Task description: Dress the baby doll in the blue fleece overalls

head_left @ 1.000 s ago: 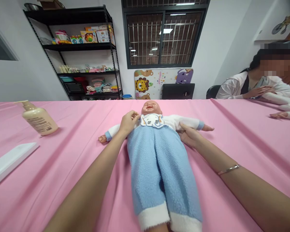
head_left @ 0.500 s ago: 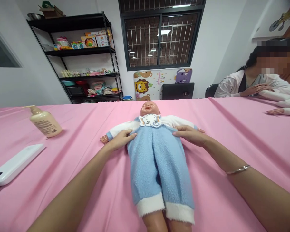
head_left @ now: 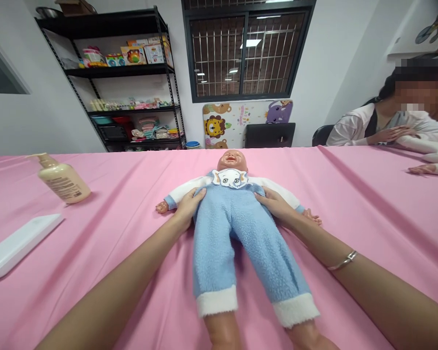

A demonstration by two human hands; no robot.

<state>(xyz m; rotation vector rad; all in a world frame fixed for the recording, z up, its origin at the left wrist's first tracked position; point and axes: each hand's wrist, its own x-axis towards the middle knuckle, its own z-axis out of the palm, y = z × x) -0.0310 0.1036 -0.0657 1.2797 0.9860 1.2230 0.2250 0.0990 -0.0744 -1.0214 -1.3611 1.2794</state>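
A baby doll (head_left: 232, 159) lies on its back on a pink-covered table, head toward the far edge. It wears fleecy blue trousers (head_left: 215, 233) with white cuffs, and a white top with blue wrist cuffs. An elephant face patch (head_left: 229, 178) sits on its chest. My left hand (head_left: 189, 206) holds the doll's side at the waist, thumb on the blue fleece and the other fingers hidden beneath. On the opposite side, my right hand (head_left: 275, 203) grips the waist the same way, its fingers partly hidden. The doll's legs are spread apart, running toward me.
A beige pump bottle (head_left: 65, 181) and a white oblong device (head_left: 24, 243) rest on the pink cloth (head_left: 124, 180) at the left. Another person (head_left: 365, 121) sits at the right, arms on the table. Behind stand a black shelf rack (head_left: 122, 70) and a dark monitor (head_left: 270, 135).
The doll's legs have parted, the right-hand one swinging outward. My hands have moved inward and closed around its waist. The view has shifted slightly.
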